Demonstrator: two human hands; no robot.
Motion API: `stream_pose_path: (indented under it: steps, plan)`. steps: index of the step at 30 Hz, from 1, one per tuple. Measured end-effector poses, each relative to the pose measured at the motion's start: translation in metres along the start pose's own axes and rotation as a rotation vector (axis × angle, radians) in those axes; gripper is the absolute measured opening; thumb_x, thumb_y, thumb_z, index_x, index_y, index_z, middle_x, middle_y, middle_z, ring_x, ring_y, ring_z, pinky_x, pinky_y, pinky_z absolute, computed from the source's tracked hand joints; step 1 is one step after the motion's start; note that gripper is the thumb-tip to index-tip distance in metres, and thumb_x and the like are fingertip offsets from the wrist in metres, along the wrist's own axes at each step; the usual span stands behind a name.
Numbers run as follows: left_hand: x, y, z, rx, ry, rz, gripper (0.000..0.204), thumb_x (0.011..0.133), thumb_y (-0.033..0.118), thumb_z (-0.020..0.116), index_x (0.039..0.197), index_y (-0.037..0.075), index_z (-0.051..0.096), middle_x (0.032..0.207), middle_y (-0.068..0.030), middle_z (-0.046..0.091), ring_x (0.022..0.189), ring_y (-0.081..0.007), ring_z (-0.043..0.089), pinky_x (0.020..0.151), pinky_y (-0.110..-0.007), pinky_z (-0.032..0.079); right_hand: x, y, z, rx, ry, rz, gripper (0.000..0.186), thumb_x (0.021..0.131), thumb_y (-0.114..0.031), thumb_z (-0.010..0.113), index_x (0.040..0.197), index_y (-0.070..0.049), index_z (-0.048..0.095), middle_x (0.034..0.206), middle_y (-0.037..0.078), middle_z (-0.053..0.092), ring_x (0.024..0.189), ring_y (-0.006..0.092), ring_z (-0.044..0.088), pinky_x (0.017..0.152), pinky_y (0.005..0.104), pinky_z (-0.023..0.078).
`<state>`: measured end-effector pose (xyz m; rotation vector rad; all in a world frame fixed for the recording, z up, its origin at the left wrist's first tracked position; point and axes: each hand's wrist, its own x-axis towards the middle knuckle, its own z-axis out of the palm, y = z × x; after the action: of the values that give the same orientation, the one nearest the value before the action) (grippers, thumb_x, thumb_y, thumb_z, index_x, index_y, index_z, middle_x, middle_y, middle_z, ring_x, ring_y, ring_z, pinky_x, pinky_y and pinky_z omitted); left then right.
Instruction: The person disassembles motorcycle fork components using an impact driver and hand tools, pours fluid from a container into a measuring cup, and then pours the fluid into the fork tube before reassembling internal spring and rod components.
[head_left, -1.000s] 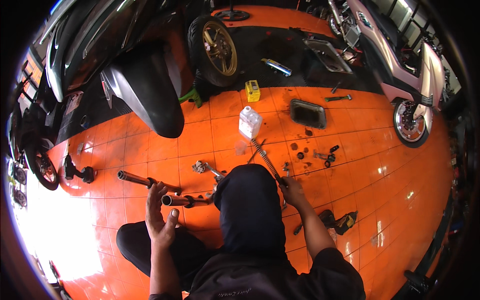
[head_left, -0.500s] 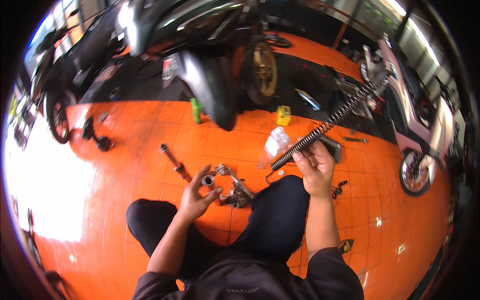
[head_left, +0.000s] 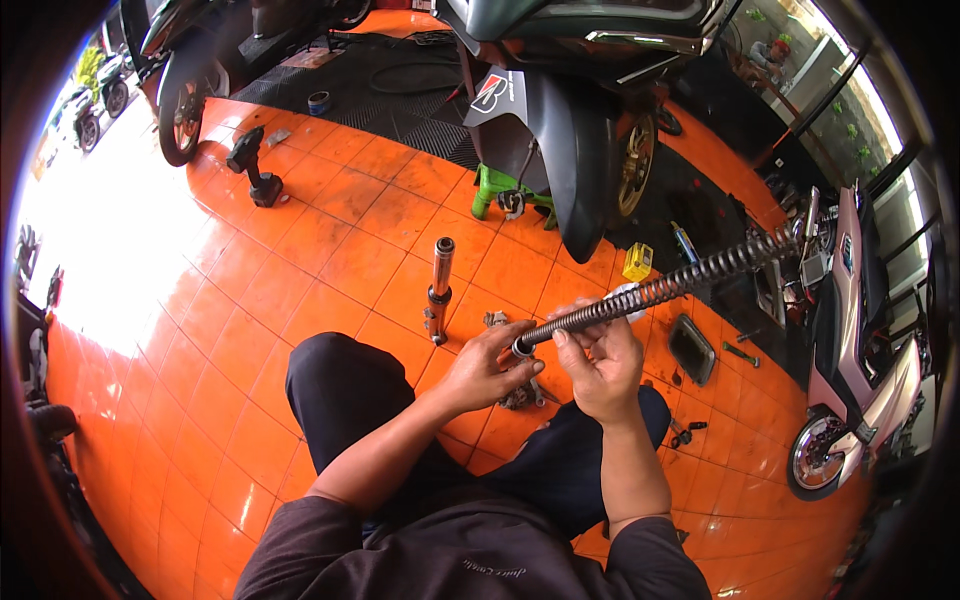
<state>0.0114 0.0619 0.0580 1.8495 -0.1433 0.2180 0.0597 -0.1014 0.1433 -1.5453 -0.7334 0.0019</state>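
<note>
A long dark coil spring (head_left: 665,290) slants up to the far right across my view. My right hand (head_left: 603,372) grips it near its lower end, thumb against the coils. My left hand (head_left: 487,370) is closed round the top of a metal fork tube (head_left: 521,348), whose rim shows between thumb and fingers. The spring's lower end meets the tube's mouth; how far inside it sits I cannot tell. Most of the tube is hidden behind my left hand. Just beyond, another fork leg (head_left: 440,288) stands upright on the floor. Partly hidden metal parts (head_left: 520,395) lie below my hands.
A scooter (head_left: 575,150) with a green stand (head_left: 490,190) is ahead. On the orange tiles are a cordless drill (head_left: 258,170), a yellow box (head_left: 637,262), a dark tray (head_left: 692,350) and small black parts (head_left: 687,434). A pink scooter (head_left: 845,340) stands at right.
My hands have come together, bringing the spring's lower end to the tube's mouth. The spring lies flatter than before. My view has turned to the left.
</note>
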Motion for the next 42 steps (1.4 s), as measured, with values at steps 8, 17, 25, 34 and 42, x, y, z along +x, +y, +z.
stream_pose_path:
  steps: [8, 17, 25, 34, 42]
  plan:
    - [0.016, -0.002, 0.002, -0.05, -0.017, 0.042, 0.05, 0.081, 0.02, 0.07, 0.126, -0.002, 0.059, 0.108, -0.0205, 0.066, 0.104, -0.0365, 0.064, 0.087, -0.042, 0.052, -0.001, 0.007, 0.009, -0.258, -0.075, -0.018, 0.03, 0.086, -0.002, 0.071, 0.112, 0.007, 0.059, 0.1, 0.015, 0.069, 0.092, 0.0235, 0.071, 0.083, 0.0332, 0.057]
    - [0.015, -0.005, 0.006, -0.091, 0.011, 0.014, 0.036, 0.081, 0.015, 0.067, 0.115, 0.001, 0.063, 0.091, -0.0174, 0.063, 0.085, -0.0369, 0.062, 0.076, -0.044, 0.05, -0.004, 0.028, 0.018, -0.453, -0.045, -0.119, 0.024, 0.083, -0.009, 0.076, 0.102, 0.002, 0.067, 0.095, 0.013, 0.068, 0.087, 0.0253, 0.069, 0.074, 0.0347, 0.054]
    - [0.014, -0.004, 0.007, -0.056, -0.013, -0.018, 0.032, 0.082, 0.013, 0.067, 0.111, 0.0, 0.062, 0.091, -0.016, 0.064, 0.084, -0.031, 0.063, 0.074, -0.041, 0.051, -0.01, 0.03, 0.013, -0.417, -0.062, 0.03, 0.028, 0.08, -0.009, 0.081, 0.103, 0.004, 0.07, 0.097, 0.011, 0.07, 0.088, 0.019, 0.069, 0.073, 0.0302, 0.055]
    - [0.014, -0.014, 0.01, -0.11, -0.044, -0.005, 0.034, 0.084, 0.01, 0.069, 0.114, -0.002, 0.06, 0.091, -0.0096, 0.067, 0.082, -0.0133, 0.062, 0.074, -0.032, 0.054, -0.014, 0.039, 0.011, -0.445, -0.026, -0.061, 0.036, 0.079, -0.013, 0.082, 0.107, 0.005, 0.07, 0.109, 0.017, 0.071, 0.091, 0.0229, 0.07, 0.073, 0.0307, 0.057]
    - [0.013, -0.007, 0.01, -0.112, -0.043, -0.009, 0.036, 0.085, 0.004, 0.071, 0.118, -0.002, 0.058, 0.094, -0.008, 0.067, 0.085, -0.0126, 0.063, 0.075, -0.031, 0.054, -0.018, 0.05, 0.011, -0.398, 0.006, -0.09, 0.037, 0.078, -0.016, 0.084, 0.106, 0.005, 0.07, 0.107, 0.018, 0.07, 0.095, 0.026, 0.07, 0.078, 0.0325, 0.058]
